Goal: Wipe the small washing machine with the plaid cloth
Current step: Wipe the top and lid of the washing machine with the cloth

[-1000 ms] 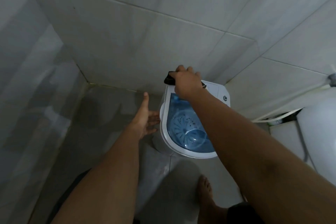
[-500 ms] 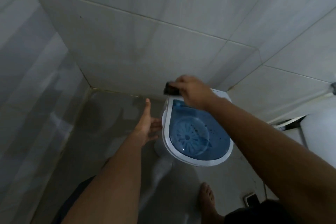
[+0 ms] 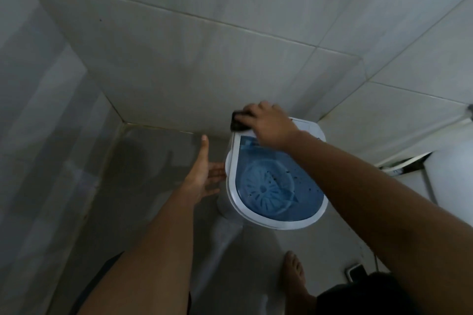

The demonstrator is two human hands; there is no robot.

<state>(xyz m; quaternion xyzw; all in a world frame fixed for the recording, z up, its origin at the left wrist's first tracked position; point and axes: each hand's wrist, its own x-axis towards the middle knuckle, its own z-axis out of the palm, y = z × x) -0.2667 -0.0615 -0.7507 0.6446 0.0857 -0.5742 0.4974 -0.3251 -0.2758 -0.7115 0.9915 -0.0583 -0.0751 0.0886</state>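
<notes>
A hand wipes the top of a little washing machine in a tiled corner.

The small washing machine [image 3: 276, 186] stands on the floor [image 3: 143, 186], close to the wall [image 3: 204, 59]. It has a white rim and a see-through blue lid [image 3: 279, 184]. The right hand [image 3: 268, 125] presses down on the back edge of the machine, at 12 o'clock from the lid. Its fingers [image 3: 249, 112] are curled together over the dark cloth [image 3: 236, 123]. The cloth peeks out at 9 o'clock from the fingers and lies on the machine's back left corner. The left hand [image 3: 202, 174] is at 9 o'clock from the machine, with its fingers spread apart, holding nothing, fingertips just beside the white rim. A bare foot [image 3: 294, 271] stands at 6 o'clock.
</notes>
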